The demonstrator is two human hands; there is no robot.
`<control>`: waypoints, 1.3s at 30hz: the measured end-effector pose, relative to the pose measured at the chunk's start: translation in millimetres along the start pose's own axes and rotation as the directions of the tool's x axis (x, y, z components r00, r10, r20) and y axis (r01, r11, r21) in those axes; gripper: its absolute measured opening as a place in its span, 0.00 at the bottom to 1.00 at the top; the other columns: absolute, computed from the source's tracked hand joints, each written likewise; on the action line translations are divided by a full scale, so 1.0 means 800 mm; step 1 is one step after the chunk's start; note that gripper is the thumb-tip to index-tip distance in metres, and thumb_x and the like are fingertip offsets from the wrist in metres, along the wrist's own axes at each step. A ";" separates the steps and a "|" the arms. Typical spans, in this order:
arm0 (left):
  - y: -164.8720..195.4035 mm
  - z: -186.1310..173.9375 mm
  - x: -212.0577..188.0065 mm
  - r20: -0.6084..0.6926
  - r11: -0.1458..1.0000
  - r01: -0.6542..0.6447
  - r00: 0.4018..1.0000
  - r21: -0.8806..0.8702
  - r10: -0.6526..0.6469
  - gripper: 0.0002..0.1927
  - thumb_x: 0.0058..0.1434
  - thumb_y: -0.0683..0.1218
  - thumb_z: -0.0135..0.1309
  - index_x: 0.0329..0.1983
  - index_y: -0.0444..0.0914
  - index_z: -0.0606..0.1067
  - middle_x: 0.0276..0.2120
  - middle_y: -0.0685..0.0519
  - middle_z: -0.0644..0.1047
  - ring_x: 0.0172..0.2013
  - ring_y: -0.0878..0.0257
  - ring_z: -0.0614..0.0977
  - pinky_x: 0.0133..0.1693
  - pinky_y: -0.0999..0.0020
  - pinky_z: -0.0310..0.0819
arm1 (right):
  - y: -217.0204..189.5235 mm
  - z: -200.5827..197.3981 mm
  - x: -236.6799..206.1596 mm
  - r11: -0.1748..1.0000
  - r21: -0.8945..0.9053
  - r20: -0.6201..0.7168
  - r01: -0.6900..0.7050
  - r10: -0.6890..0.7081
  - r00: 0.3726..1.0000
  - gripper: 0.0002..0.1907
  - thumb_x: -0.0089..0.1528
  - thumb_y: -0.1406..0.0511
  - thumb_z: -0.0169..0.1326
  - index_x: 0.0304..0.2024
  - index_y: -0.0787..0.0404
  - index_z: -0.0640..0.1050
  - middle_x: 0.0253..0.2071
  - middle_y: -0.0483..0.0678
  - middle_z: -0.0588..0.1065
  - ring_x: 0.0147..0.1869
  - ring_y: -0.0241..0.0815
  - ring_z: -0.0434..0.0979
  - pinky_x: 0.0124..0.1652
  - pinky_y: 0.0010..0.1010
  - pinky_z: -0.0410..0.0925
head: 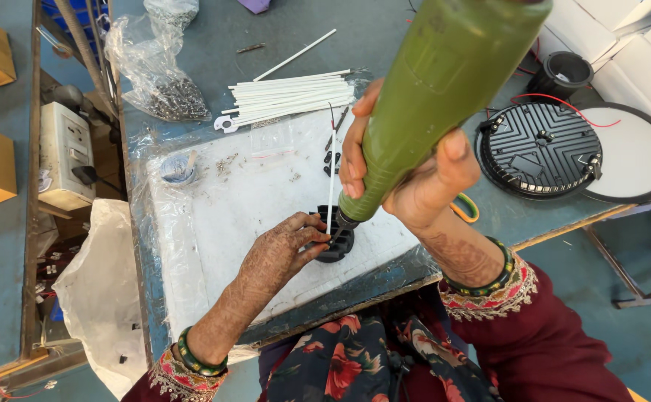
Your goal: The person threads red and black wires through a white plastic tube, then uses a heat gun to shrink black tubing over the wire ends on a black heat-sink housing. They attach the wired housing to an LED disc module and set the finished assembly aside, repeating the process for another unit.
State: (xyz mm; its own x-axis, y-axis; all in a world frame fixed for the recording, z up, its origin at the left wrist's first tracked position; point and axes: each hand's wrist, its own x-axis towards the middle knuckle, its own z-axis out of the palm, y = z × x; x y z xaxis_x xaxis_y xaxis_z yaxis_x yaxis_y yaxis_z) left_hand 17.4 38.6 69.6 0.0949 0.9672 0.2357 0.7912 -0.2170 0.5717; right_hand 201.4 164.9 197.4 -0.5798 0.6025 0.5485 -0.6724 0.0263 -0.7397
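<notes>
Both hands work at the middle of the white mat [221,223]. The right hand [415,175] is closed around a green electric screwdriver [430,89], tilted, tip down on a small black part [337,237]. The left hand [281,249] pinches this part near the mat's front edge; free space lies to the left.

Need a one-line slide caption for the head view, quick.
Right hand presses a green power screwdriver onto a black finned part steadied by the left hand.
</notes>
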 end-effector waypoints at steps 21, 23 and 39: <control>0.000 -0.003 0.003 0.045 1.000 0.016 0.999 0.003 -0.016 0.11 0.59 0.47 0.61 0.45 0.44 0.82 0.51 0.58 0.77 0.45 0.58 0.83 0.45 0.63 0.80 | 0.005 0.001 -0.008 1.000 0.007 0.006 -0.005 0.005 1.000 0.46 0.61 0.33 0.50 0.52 0.70 0.66 0.25 0.58 0.70 0.23 0.45 0.70 0.26 0.35 0.68; 0.001 -0.004 0.003 0.046 1.000 0.019 0.999 0.005 -0.019 0.11 0.59 0.47 0.61 0.46 0.44 0.82 0.51 0.58 0.77 0.44 0.59 0.83 0.45 0.63 0.80 | 0.004 0.002 -0.008 1.000 -0.003 0.001 -0.001 0.001 1.000 0.46 0.61 0.33 0.50 0.52 0.70 0.66 0.25 0.58 0.70 0.23 0.45 0.70 0.26 0.35 0.67; 0.001 -0.003 0.003 0.022 0.998 -0.017 1.000 0.053 0.016 0.10 0.60 0.48 0.60 0.44 0.45 0.81 0.49 0.59 0.77 0.46 0.58 0.82 0.43 0.62 0.80 | -0.001 0.008 -0.006 0.991 -0.128 -0.035 0.042 -0.047 0.998 0.50 0.58 0.29 0.48 0.52 0.69 0.64 0.22 0.57 0.66 0.19 0.47 0.68 0.20 0.35 0.66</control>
State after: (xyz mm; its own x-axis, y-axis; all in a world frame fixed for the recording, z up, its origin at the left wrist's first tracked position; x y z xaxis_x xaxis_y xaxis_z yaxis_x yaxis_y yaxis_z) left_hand 17.2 40.2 72.4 0.1206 0.9663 0.2272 0.8207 -0.2259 0.5248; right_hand 202.0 156.9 198.2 -0.5307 0.6283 0.5689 -0.6319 0.1540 -0.7596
